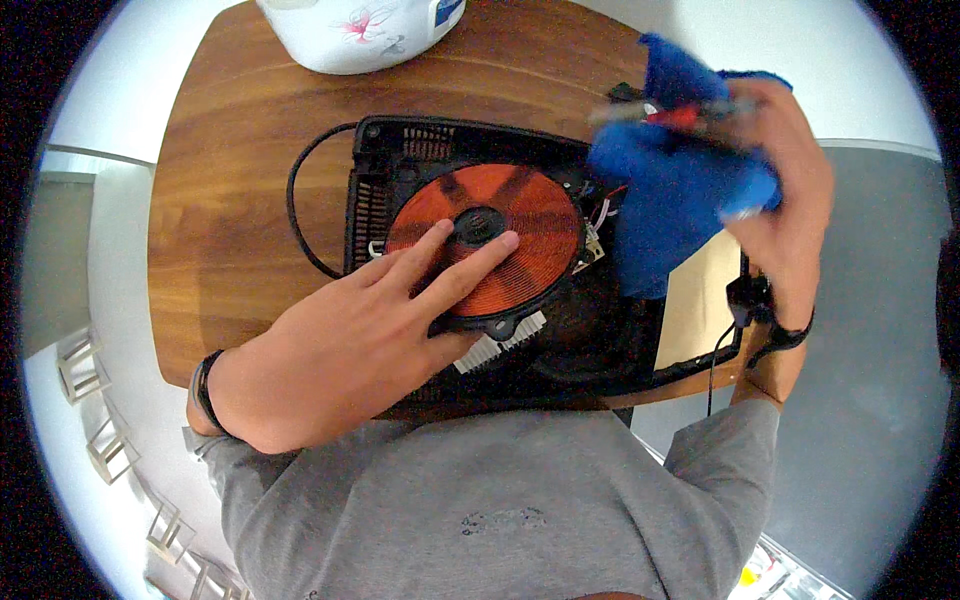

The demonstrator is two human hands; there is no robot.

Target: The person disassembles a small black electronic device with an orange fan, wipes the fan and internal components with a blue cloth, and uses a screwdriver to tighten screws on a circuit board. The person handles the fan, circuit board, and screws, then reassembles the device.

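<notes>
In the head view, the round copper coil (pixel 540 205) is seen lying in the left part of an open black casing (pixel 375 140), set on a wooden table (pixel 220 200). The left hand (pixel 345 345) is laid over its near-left part, fingers unclenched and spread, with two fingertips resting beside the dark hub (pixel 480 226). By the right hand (pixel 795 190), curled at the far right, a bunched blue cloth (pixel 650 225) is gripped and hung over the right part of the casing.

For good handling, the coil should probably be steadied by light, flat finger pressure, so that its fine windings are not scratched. The cloth would best be gathered closer in the grip, as its loose end could be snagged on the white wires (pixel 605 208) or the circuit board (pixel 594 254) just right of the coil.

The right fingertips are smeared by blur, and whether the red-and-grey object (pixel 680 116) beside them is also held cannot be told. Part of the pale panel (pixel 695 300) is covered by the cloth. The left thumb's tip is hard to make out near the white finned part (pixel 505 342). The white container (pixel 350 45) is cut off at the far edge.
</notes>
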